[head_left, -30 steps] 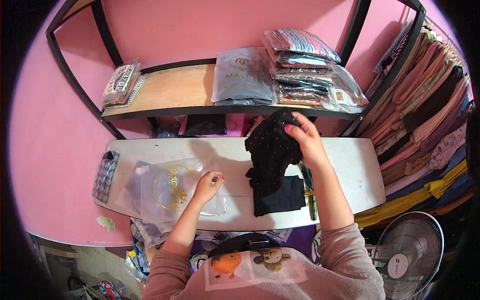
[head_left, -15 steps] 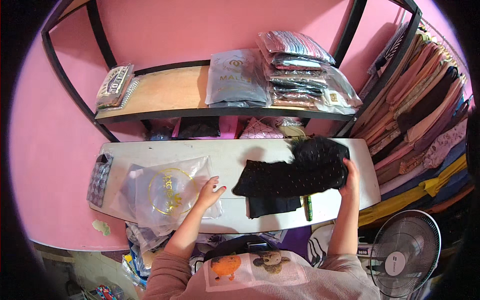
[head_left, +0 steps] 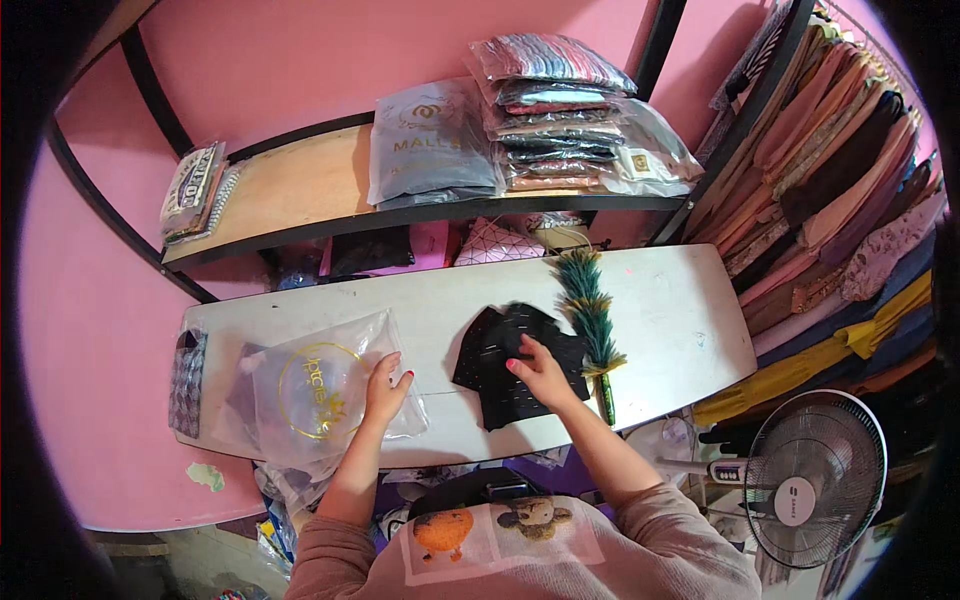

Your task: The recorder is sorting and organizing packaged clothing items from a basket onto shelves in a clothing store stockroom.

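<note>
A black garment [head_left: 485,350] with small light flecks lies bunched or folded on the white table [head_left: 660,330]. My right hand [head_left: 542,378] is over it with fingers apart, gripping nothing; whether it touches the cloth is hard to tell. On the left, a frosted plastic bag [head_left: 270,410] with a gold circular print lies flat, and something dark shows through its left side. My left hand [head_left: 384,390] is above the bag's right edge, empty, with the thumb spread from the fingers. Just right of the garment lies a feather duster [head_left: 588,320], teal and yellow-tipped with a green handle.
A grey checked folded cloth [head_left: 187,375] lies at the table's left end. Behind, a black-framed shelf [head_left: 290,185] bears bagged clothes [head_left: 560,115] in a stack. Hanging garments [head_left: 830,220] line the right side. A fan [head_left: 815,480] stands at the lower right.
My right hand has let go of the black garment and moved left over it. The garment, held out wide before, now lies compact on the table. The feather duster is uncovered. The view has shifted.
</note>
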